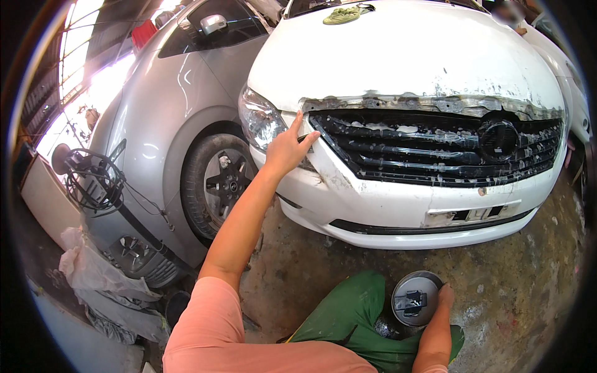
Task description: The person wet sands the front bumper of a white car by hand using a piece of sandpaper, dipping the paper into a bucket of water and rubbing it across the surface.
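My left hand (pixel 292 143) touches the white car's front, at the seam between the headlight (pixel 260 121) and the upper left corner of the black grille (pixel 423 146), fingers extended and apart. The grille is streaked with pale residue, and a scuffed, patchy strip (pixel 429 105) runs along the hood edge above it. Down by my green-trousered leg, my right hand (pixel 443 295) is at the right rim of a round metal bucket (pixel 420 276) holding greyish liquid and a dark rectangular block (pixel 410 303); its fingers are mostly hidden.
A silver car (pixel 155 99) stands close on the left, beside a pole-mounted appliance with coiled cable (pixel 93 183) and crumpled plastic sheeting (pixel 99 280). A greenish cloth (pixel 342 15) lies on the hood. Another person (pixel 519 28) is partly visible at the upper right. The floor (pixel 497 280) is stained concrete.
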A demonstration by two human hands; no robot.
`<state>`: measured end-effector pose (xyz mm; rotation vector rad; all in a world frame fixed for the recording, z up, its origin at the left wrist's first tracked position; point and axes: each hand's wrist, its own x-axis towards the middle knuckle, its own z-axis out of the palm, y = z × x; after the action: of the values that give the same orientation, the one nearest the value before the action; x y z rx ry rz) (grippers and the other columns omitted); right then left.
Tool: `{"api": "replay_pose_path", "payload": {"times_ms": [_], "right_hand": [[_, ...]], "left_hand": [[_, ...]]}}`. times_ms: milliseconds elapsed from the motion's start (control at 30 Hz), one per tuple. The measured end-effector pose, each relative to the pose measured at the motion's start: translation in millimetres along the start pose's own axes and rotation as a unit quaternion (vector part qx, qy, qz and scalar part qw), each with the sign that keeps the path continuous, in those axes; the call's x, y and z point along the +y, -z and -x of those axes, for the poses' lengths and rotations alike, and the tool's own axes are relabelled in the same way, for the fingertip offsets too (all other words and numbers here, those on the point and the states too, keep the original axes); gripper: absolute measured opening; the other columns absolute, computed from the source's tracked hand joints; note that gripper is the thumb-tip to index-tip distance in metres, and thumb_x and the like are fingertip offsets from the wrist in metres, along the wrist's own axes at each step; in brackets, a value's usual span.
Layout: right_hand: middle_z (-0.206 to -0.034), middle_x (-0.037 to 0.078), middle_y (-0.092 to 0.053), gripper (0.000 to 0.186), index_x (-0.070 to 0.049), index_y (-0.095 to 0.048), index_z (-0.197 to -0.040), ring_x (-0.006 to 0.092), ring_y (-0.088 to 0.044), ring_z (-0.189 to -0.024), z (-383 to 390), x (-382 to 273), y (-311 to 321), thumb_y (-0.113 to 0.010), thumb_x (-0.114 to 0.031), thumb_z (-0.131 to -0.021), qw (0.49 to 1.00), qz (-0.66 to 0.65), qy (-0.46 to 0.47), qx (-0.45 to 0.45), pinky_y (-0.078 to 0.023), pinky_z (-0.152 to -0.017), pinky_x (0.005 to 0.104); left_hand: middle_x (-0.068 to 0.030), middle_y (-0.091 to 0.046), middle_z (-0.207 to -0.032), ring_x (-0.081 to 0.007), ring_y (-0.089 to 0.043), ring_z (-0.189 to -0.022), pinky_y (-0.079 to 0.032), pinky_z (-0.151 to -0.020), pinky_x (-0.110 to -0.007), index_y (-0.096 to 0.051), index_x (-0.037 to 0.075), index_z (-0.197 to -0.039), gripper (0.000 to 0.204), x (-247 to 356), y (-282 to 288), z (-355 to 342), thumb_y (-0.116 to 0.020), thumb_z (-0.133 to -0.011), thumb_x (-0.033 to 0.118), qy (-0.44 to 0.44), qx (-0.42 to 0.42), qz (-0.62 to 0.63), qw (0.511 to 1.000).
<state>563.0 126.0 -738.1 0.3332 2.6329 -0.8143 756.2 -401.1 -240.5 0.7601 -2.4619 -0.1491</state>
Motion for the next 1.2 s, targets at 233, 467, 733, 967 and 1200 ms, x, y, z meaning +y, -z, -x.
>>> {"api": "replay_pose_path", "payload": {"times_ms": [233, 467, 733, 967, 1200], "right_hand": [[-0.127, 0.031, -0.065, 0.065, 0.008, -0.069, -0.120, 0.0465, -0.061, -0.123, 0, 0, 0, -0.036, -0.045, -0.102, 1.000, 0.002, -0.018, 0.008, -0.045, -0.105, 0.0540], [-0.124, 0.030, -0.067, 0.061, 0.007, -0.069, -0.120, 0.0466, -0.062, -0.120, 3, -1, -5, -0.039, -0.044, -0.102, 1.000, 0.003, -0.001, 0.006, -0.046, -0.104, 0.0550], [-0.111, 0.031, -0.070, 0.044, 0.003, -0.068, -0.121, 0.0466, -0.065, -0.112, -23, 28, 2, -0.046, -0.030, -0.102, 0.984, 0.099, 0.138, 0.056, -0.048, -0.101, 0.0561], [-0.117, 0.019, -0.068, 0.056, 0.004, -0.062, -0.125, 0.0350, -0.067, -0.103, 91, -82, 85, -0.056, -0.047, -0.101, 0.930, -0.312, 0.171, -0.094, -0.053, -0.092, 0.0459], [-0.113, 0.010, -0.069, 0.038, -0.003, -0.061, -0.123, 0.0247, -0.068, -0.099, 82, -50, 65, -0.064, -0.033, -0.099, 0.780, -0.587, 0.075, -0.204, -0.056, -0.081, 0.0337]], "left_hand": [[-0.0235, -0.073, -0.098, -0.0403, -0.072, -0.093, -0.054, -0.081, -0.048, -0.039, 0.017, -0.159, 0.081, 0, 4, 5, -0.055, -0.096, 0.065, -0.017, 0.015, -0.023, 0.999], [-0.0212, -0.074, -0.101, -0.0378, -0.072, -0.094, -0.055, -0.081, -0.047, -0.046, 0.014, -0.154, 0.077, 13, 26, -1, -0.057, -0.095, 0.063, -0.039, 0.001, -0.124, 0.992], [-0.0233, -0.072, -0.107, -0.0381, -0.070, -0.104, -0.053, -0.089, -0.047, -0.059, 0.005, -0.131, 0.069, 107, -3, 75, -0.065, -0.092, 0.062, -0.033, -0.101, 0.109, 0.988], [-0.0199, -0.068, -0.116, -0.0298, -0.064, -0.113, -0.051, -0.094, -0.043, -0.058, 0.004, -0.124, 0.054, 212, -206, 243, -0.049, -0.105, 0.053, -0.034, -0.482, 0.368, 0.794], [-0.0134, -0.043, -0.153, -0.0270, -0.052, -0.128, -0.053, -0.090, -0.040, -0.042, 0.007, -0.149, 0.067, 286, -340, 316, -0.041, -0.106, 0.059, 0.074, -0.459, 0.604, 0.647]]}}
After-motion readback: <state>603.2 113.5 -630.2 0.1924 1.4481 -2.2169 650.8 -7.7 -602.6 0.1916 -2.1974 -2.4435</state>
